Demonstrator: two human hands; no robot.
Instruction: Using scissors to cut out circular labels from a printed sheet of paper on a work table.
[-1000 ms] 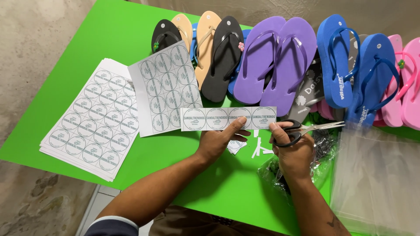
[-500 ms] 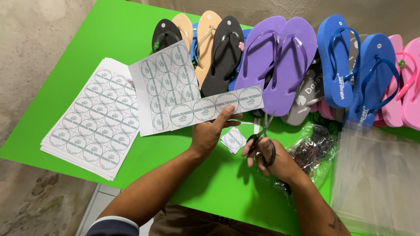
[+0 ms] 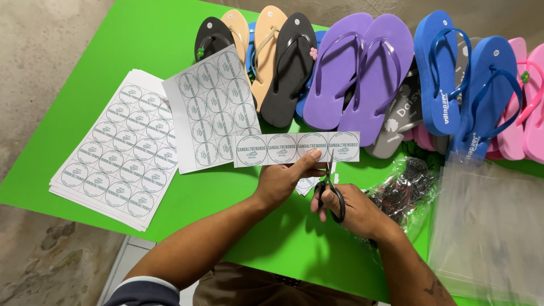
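- left hand (image 3: 281,180) pinches a strip of four round labels (image 3: 297,149) by its lower edge, thumb on top, strip held flat and level above the middle of the green table (image 3: 102,68)
- right hand (image 3: 352,208) has its fingers through the black loops of a pair of scissors (image 3: 330,190), closed around the handles; the blades point up at the strip's lower edge, between the third and fourth circle. can't tell if the blades are open
- small paper offcuts (image 3: 307,184) lie on the table just under both hands
- a loose sheet of labels (image 3: 212,107) rests tilted, overlapping a stack of label sheets (image 3: 116,150) near the table's left edge
- row of flip-flops along the far edge: black (image 3: 292,68), tan (image 3: 266,45), purple (image 3: 362,73), blue (image 3: 453,73), pink (image 3: 524,107)
- clear plastic bags (image 3: 490,226) near the right edge, a crinkly bag of dark stuff (image 3: 405,190) just beside the right hand
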